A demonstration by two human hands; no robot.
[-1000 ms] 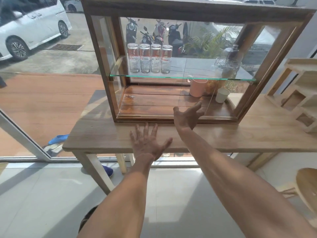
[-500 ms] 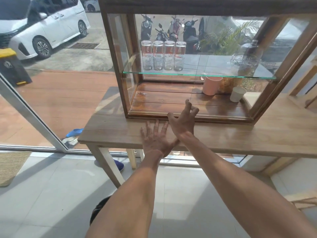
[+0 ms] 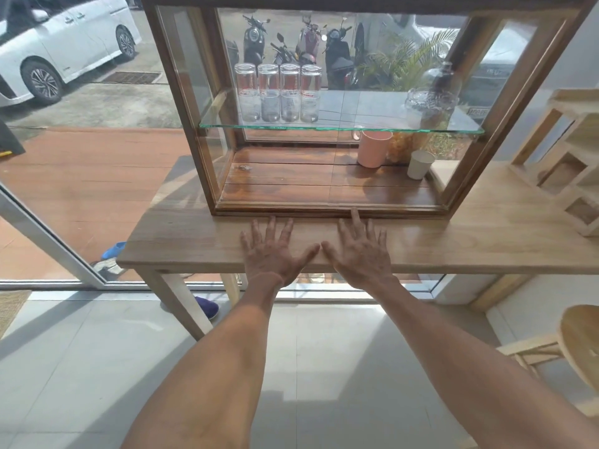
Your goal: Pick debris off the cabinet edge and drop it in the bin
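Observation:
A wooden display cabinet (image 3: 214, 176) with glass sides stands on a long wooden table (image 3: 194, 251). Its lower front edge (image 3: 311, 210) runs just beyond my fingertips. My left hand (image 3: 274, 251) lies flat and open on the tabletop, fingers spread toward that edge. My right hand (image 3: 358, 251) lies flat beside it, thumbs nearly touching, its index finger reaching the cabinet's edge. Neither hand holds anything. A small bit of debris (image 3: 244, 167) lies on the cabinet floor at the left. No bin is in view.
Several upturned glasses (image 3: 278, 92) and a glass jar (image 3: 432, 102) stand on the glass shelf. A pink cup (image 3: 372, 149) and a white cup (image 3: 419, 164) sit below. A wooden rack (image 3: 570, 163) is at right, a stool (image 3: 580, 345) lower right, shoes (image 3: 205, 307) under the table.
My right hand has come down from in front of the cabinet and now lies flat on the table beside my left hand. The camera view has shifted.

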